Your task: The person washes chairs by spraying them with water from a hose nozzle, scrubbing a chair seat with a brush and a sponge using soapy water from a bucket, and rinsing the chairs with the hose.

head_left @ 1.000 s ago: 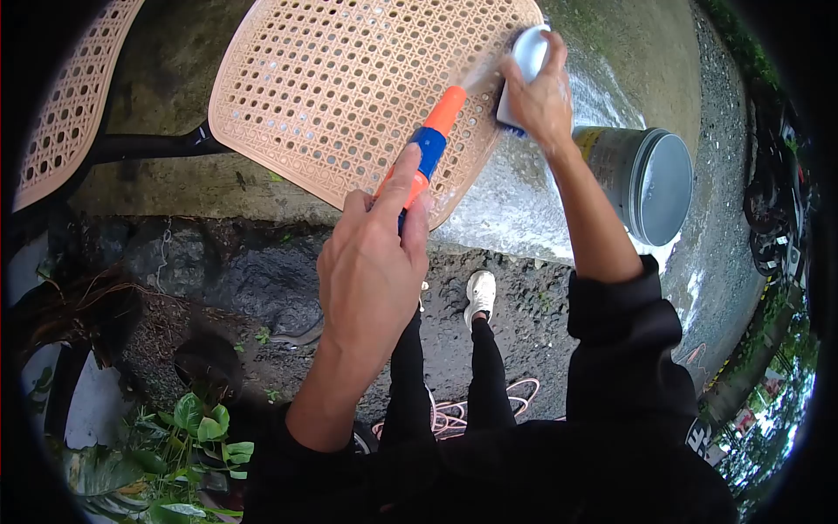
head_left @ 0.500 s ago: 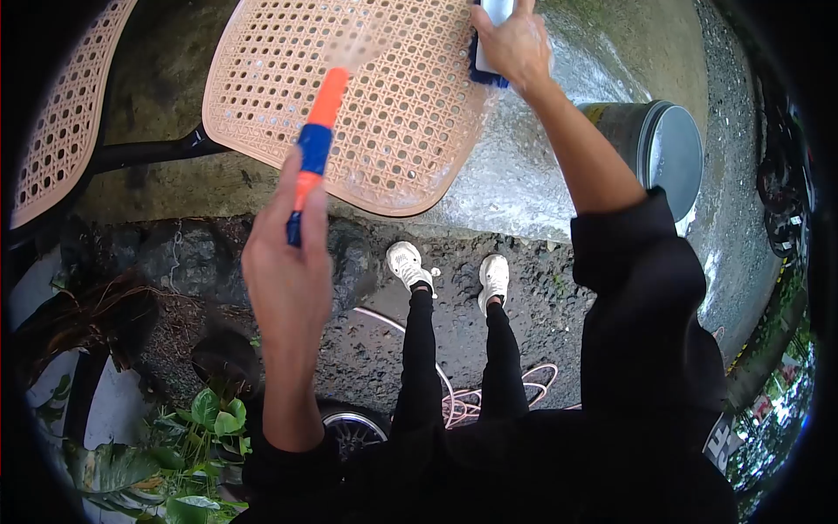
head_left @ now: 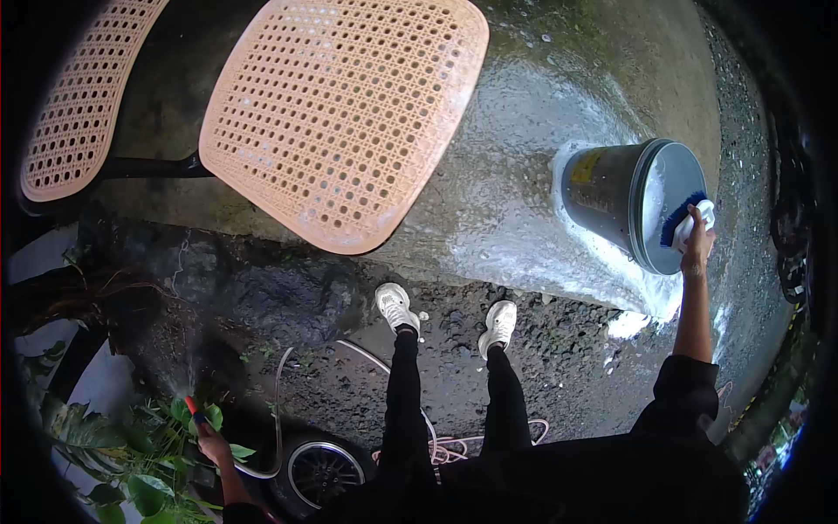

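My left hand (head_left: 212,447) is closed round an orange and blue hose nozzle (head_left: 191,407), low at the left beside green leaves. A thin spray of water leaves its tip. Far to the right, my right hand (head_left: 697,247) grips a scrub brush (head_left: 678,220) with a white body and blue bristles. The brush is at the mouth of a grey bucket (head_left: 608,199), over its near right rim. White suds show inside the bucket. A tan chair seat (head_left: 336,131) with a woven hole pattern lies at upper centre, with whitish foam along its edges.
Another tan perforated panel (head_left: 92,96) is at the left, joined by a dark bar (head_left: 148,168). Suds (head_left: 580,253) spread on the wet concrete round the bucket. A pale hose (head_left: 449,450) coils behind my legs, near a wheel (head_left: 325,472). Rocks (head_left: 288,293) line the concrete's edge.
My left hand has swung the nozzle down and left, away from the chair seat. My right hand has carried the brush from the seat's right edge to the bucket. The view has shifted.
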